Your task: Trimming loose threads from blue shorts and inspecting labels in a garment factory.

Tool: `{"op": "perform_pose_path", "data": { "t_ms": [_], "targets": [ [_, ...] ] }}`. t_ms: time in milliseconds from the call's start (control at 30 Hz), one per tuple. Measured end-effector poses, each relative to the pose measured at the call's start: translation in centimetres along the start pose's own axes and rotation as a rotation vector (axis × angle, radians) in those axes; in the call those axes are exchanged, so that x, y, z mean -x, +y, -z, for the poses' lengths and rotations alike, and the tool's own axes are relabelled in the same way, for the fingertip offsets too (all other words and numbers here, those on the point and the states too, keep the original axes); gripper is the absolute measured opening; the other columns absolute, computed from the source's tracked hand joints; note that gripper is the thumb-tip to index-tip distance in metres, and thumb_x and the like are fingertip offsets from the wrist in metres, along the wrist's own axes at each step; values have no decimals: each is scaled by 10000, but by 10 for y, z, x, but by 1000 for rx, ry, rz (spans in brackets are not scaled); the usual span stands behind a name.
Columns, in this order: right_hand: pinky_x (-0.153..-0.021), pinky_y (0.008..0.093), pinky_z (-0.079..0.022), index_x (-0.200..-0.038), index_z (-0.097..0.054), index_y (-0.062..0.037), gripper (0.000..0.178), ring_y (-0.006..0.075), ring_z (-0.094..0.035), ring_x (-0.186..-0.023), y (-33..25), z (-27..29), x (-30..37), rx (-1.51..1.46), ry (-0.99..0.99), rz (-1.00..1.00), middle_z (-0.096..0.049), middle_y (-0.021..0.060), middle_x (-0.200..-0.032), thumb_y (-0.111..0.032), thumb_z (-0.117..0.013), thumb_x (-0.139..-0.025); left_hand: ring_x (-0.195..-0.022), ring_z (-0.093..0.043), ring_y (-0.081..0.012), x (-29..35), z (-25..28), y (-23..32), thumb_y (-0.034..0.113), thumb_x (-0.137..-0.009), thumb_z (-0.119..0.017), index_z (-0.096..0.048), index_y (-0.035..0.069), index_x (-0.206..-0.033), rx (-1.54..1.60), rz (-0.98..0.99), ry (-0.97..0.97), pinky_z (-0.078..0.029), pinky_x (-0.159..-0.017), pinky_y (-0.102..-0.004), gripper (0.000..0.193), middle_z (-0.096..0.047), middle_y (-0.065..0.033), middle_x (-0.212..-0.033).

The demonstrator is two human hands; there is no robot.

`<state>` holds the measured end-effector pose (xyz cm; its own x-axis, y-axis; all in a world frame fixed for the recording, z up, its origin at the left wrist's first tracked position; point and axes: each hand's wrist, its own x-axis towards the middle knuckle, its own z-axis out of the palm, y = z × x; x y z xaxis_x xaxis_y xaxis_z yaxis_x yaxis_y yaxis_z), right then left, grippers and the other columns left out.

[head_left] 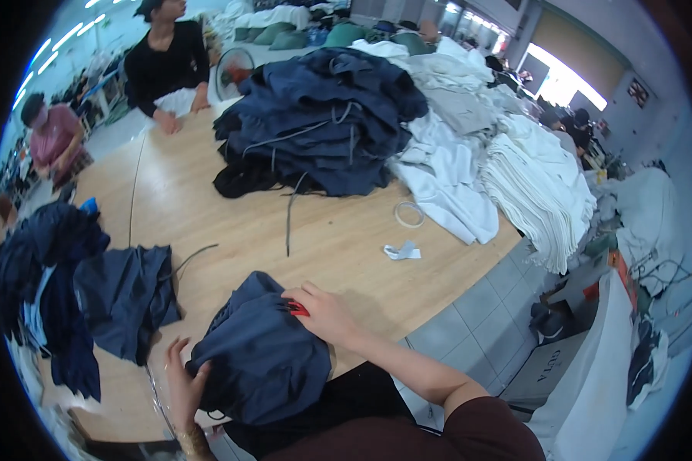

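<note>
A dark navy garment (265,357) lies bunched at the table's near edge, in front of my body. My right hand (324,313) is closed around small red-handled thread snips (297,309) and rests on the garment's upper right side. Most of the snips is hidden by my fingers. At the garment's left edge, my left hand (183,378) has its fingers apart, with the thumb against the cloth. Just left of it lies another dark navy garment (127,296), with a cord trailing from it.
The wooden table (346,276) bears a tall navy garment heap (323,115), white folded cloth (538,184), a tape roll (409,215) and a small scrap (401,251). More dark clothes (46,238) lie at left. A person in black (169,65) stands across the table; a cardboard box (550,369) is on the right floor.
</note>
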<state>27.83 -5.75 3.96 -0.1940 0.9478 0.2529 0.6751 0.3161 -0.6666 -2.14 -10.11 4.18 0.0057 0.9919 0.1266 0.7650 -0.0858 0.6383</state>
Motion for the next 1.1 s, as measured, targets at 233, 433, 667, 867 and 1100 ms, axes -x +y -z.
{"op": "perform_pose_path", "data": {
  "t_ms": [233, 433, 667, 867, 1100],
  "targets": [
    [-795, 389, -453, -1082, -536, -37, 347, 330, -536, -908, 129, -12, -1, 172, 319, -324, -502, 169, -993, -76, -615, -747, -705, -606, -231, 25, -7, -66, 209, -766, -651, -553, -92, -933, 7, 322, -239, -451, -633, -327, 357, -618, -173, -762],
    [-918, 387, -392, -1197, -468, 2, 537, 316, -477, -1084, -9, -17, -4, -441, -217, -22, -525, 166, -1129, -175, -644, -721, -744, -576, -152, 20, -7, -16, 116, -816, -583, -575, -64, -942, 385, 249, 307, -447, -666, -277, 221, -637, -98, -833],
    [-781, 391, -476, -1406, -165, -98, 805, 394, -565, -945, -79, -47, 25, -731, -106, 57, -565, 255, -1050, -2, -576, -721, -920, -561, -132, 1, -2, 69, 164, -905, -502, -523, 1, -1159, 918, 173, -69, -465, -709, -191, 302, -568, -50, -1103],
    [-788, 257, -431, -1102, -566, 12, 459, 173, -576, -844, -103, 24, -5, -940, -545, 213, -628, 111, -918, -56, -646, -656, -1107, -455, -196, -13, -18, 112, 201, -788, -629, -301, 81, -1348, 968, -207, 6, -357, -954, -331, 660, -461, -117, -1210],
    [-794, 267, -444, -1129, -557, -85, 382, 189, -577, -950, -51, 84, -32, -398, 5, 0, -597, 90, -1053, -47, -576, -750, -970, -549, -194, -36, -12, 86, 25, -779, -524, -516, -42, -1122, 953, 196, -143, -422, -873, -285, 350, -566, -104, -1081]
  ]
}}
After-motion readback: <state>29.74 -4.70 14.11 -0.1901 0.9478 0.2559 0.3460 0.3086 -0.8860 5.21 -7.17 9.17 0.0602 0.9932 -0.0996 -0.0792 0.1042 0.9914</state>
